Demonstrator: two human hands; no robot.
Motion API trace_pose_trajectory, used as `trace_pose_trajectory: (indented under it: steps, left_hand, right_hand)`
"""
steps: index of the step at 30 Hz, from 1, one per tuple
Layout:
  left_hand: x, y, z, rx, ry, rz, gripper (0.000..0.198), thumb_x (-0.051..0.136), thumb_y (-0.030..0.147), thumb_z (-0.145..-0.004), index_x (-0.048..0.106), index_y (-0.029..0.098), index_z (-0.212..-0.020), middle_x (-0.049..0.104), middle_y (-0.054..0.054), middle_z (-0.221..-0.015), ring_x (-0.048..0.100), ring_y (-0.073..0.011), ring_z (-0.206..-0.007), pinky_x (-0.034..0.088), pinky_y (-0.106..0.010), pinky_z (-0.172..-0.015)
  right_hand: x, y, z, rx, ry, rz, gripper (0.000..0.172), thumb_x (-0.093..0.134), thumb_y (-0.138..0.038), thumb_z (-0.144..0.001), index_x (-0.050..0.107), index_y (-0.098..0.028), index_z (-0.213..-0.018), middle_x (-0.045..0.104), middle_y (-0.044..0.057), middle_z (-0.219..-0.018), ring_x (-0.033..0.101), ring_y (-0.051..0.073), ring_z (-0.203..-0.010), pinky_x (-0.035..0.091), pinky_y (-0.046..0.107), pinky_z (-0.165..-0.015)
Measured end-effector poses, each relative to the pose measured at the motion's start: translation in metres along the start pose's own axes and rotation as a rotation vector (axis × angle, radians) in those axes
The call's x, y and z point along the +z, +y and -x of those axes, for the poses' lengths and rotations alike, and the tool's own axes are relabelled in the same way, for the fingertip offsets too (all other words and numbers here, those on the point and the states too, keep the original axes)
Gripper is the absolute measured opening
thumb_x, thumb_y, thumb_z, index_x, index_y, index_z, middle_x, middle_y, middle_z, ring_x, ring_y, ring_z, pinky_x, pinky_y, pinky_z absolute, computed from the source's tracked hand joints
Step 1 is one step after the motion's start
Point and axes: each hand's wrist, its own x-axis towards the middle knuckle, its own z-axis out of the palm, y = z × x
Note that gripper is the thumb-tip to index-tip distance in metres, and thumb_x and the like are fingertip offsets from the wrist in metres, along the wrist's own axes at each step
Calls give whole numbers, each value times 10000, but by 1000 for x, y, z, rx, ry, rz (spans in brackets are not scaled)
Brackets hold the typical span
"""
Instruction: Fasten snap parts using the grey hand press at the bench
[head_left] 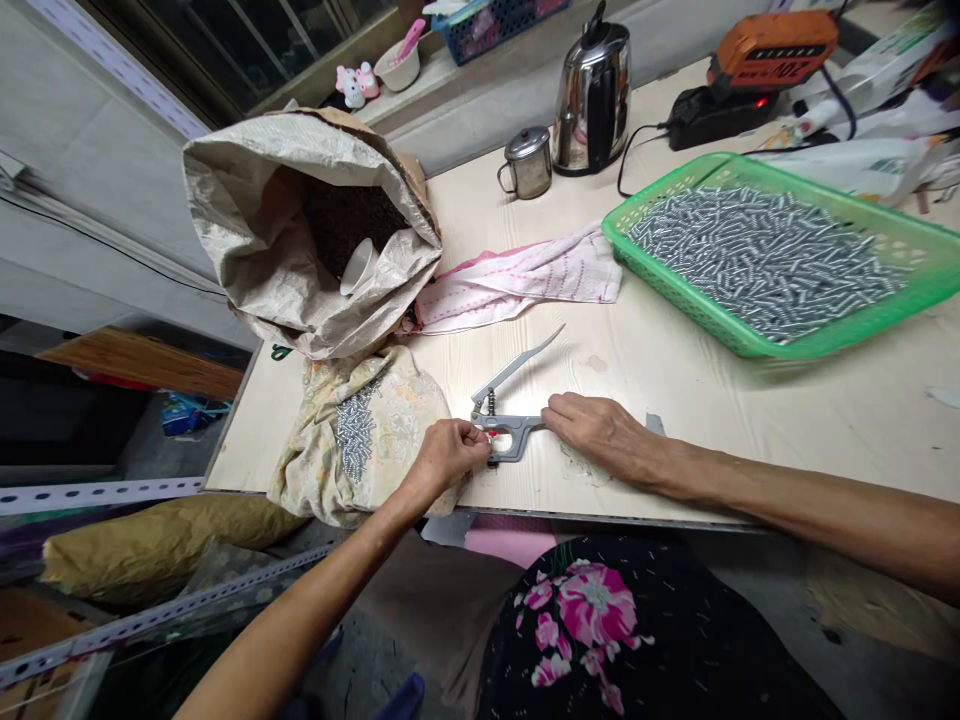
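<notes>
A grey metal hand press (517, 437) with a spring and a long raised lever (517, 370) sits near the table's front edge. My left hand (454, 452) is closed in a pinch at its jaw end; whatever the fingertips hold is too small to make out. At the press's other end, my right hand (592, 428) has its fingers closed around the tip of the lower arm, its wrist low over the table. Left of my left hand, a pile of small silver metal pieces (355, 432) lies on a patterned cloth (409, 395).
A green basket (750, 345) full of silver metal pins stands at right. An open sack (247, 200) with a white cup (360, 266) inside leans at back left. Behind are a pink-white towel (525, 275), a metal mug (528, 165), a kettle (592, 100) and a charger (712, 118).
</notes>
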Motion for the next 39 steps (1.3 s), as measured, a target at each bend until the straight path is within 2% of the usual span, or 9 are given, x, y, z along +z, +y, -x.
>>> trace_pose_trajectory:
  steps: [3,9,18,24,28,31,34,36,39]
  left_hand:
    - [1,3,5,109,73,-92,86,603,107,-657,620,152,-586,615,16,-587,580,-115,-594,375,-198,-565]
    - [0,4,-1,-179,-169,138,157,556,137,-738,545,176,-586,437,76,-373,431,-87,-331,303,-194,-401]
    - [5,-1,-1,-287,-242,287,239,623,212,-765,505,187,-559,375,85,-305,307,-60,-277,196,-197,-357]
    - [11,4,5,-373,-181,350,350,692,286,-740,435,201,-519,339,96,-304,260,-45,-271,141,-213,-354]
    - [15,5,8,-398,-132,387,246,675,273,-763,525,175,-594,390,83,-319,310,-54,-282,160,-198,-350]
    - [16,2,9,-388,-125,435,219,693,273,-751,552,160,-627,425,80,-350,343,-54,-287,186,-190,-346]
    - [17,-2,9,-369,-126,478,215,707,266,-734,556,153,-629,441,82,-381,361,-49,-292,211,-185,-341]
    - [17,-3,9,-370,-122,498,203,706,261,-732,564,147,-642,457,79,-400,371,-48,-295,219,-183,-337]
    - [18,-4,9,-379,-115,517,185,699,251,-738,573,141,-660,469,79,-416,376,-46,-297,233,-180,-333]
  right_hand:
    - [3,0,2,-30,21,15,295,294,-26,-961,504,-180,-822,526,47,-782,437,170,-702,317,310,-575]
    - [2,3,-2,-18,-5,-40,315,266,-23,-959,491,-186,-811,521,50,-781,424,171,-697,315,313,-577]
    - [-11,9,-9,-4,-107,-231,263,314,-27,-943,457,-190,-795,526,45,-810,441,160,-724,310,298,-618]
    - [-12,13,-16,35,-175,-189,226,361,-40,-924,490,-191,-814,532,43,-830,452,166,-731,273,299,-577]
    - [-19,18,-16,32,-203,-290,143,444,-244,-991,542,-179,-911,565,68,-914,500,171,-750,371,298,-626]
    - [-25,29,-18,50,-152,-289,313,557,-405,-956,542,-155,-1144,568,151,-1149,557,237,-930,460,354,-763]
    - [-24,46,-26,85,-119,-150,769,746,-531,-784,418,-164,-1376,407,223,-1447,431,393,-1247,431,512,-956]
    - [-22,56,-34,49,-146,-107,958,791,-601,-694,362,-169,-1434,342,220,-1514,326,436,-1345,366,573,-1034]
    - [-21,64,-45,-21,-211,-84,1010,772,-667,-666,381,-131,-1428,421,218,-1455,325,429,-1355,315,579,-1076]
